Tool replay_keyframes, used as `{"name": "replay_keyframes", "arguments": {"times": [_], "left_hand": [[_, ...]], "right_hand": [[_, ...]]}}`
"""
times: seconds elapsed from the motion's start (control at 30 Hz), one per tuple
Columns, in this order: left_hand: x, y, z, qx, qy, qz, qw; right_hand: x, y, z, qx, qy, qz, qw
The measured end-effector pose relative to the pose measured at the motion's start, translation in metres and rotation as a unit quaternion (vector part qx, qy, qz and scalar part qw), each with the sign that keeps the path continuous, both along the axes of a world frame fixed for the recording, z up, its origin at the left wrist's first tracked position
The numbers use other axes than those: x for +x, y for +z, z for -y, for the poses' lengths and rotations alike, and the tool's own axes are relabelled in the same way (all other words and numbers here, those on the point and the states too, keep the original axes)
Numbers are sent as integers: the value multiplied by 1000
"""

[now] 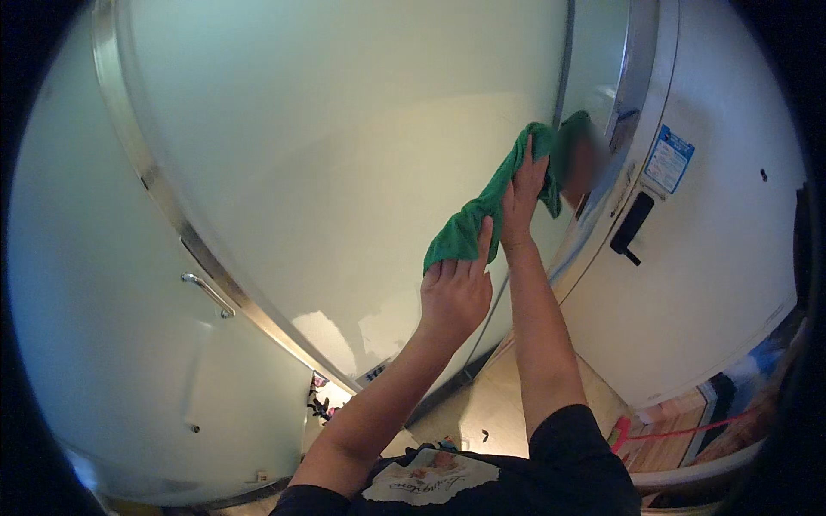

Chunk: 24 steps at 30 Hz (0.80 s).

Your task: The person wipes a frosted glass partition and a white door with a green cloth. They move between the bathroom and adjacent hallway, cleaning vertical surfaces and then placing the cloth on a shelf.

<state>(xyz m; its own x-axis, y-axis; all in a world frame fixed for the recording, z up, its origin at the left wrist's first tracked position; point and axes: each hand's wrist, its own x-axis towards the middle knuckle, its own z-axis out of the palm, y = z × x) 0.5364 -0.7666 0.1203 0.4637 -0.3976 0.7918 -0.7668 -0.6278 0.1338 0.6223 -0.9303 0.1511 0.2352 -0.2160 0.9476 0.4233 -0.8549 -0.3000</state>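
A green cloth (487,206) lies bunched and stretched diagonally against a frosted glass panel (310,161). My left hand (455,300) holds its lower end, with the index finger laid over the cloth and the other fingertips tucked beneath it. Further up, near the panel's right edge, my right hand (526,190) presses on the same cloth with its index finger stretched out. The cloth hides part of the glass behind both hands.
Left of the panel, past a metal frame (210,248), is a frosted glass door with a metal handle (208,295). At right stands a white door (710,258) with a black lever lock (632,227) and a printed sticker (669,160). Tiled floor (500,413) lies below.
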Motion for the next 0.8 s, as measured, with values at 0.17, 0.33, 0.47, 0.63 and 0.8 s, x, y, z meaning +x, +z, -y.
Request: {"name": "replay_keyframes", "arguments": {"times": [0.17,0.33,0.47,0.63,0.8], "left_hand": [[3,-23,5,34,37,18,999],[-12,-31,-25,73,96,28,992],[-26,-56,-64,46,110,17,993],[-54,-59,-123,16,154,0,988],[-69,-59,-178,36,259,23,965]], "right_hand": [[5,-38,-1,70,-13,-36,997],[-2,-71,-38,131,-19,-47,990],[-26,-96,-92,157,-8,-77,985],[-49,-95,-164,85,5,-63,994],[-76,-61,-230,-45,37,-9,998]]}}
